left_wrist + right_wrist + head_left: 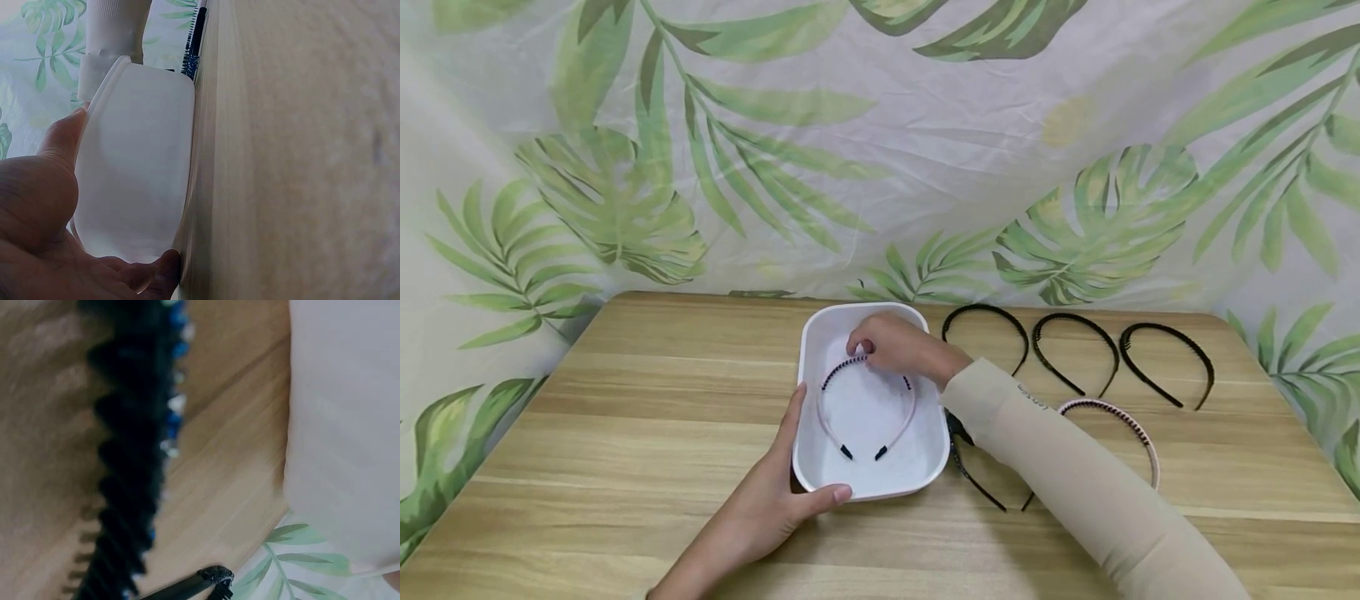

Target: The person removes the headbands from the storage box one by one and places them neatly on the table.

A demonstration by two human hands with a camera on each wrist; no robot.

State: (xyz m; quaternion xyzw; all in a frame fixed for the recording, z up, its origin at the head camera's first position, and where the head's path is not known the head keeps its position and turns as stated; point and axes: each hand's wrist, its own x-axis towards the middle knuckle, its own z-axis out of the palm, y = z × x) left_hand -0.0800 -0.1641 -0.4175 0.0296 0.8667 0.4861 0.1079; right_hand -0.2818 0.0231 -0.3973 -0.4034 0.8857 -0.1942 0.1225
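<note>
A white plastic tray (865, 417) sits on the wooden table. My left hand (782, 492) grips its near left corner, thumb at the near rim and fingers along the left side; in the left wrist view that hand (37, 212) wraps the outer wall. Inside the tray lies a pale pink headband (844, 365) with dark teeth and black tips, its open end toward me. My right hand (895, 343) reaches in and pinches the headband's far curve; part of the curve is hidden behind the fingers.
Right of the tray lie three black headbands (1075, 317) in a row. Nearer are another pink headband (1138, 429) and a black one (981, 487), both partly under the right sleeve (1060, 467). The beaded toothed band (131, 456) looms close in the right wrist view. A leaf-print cloth (925, 167) hangs behind.
</note>
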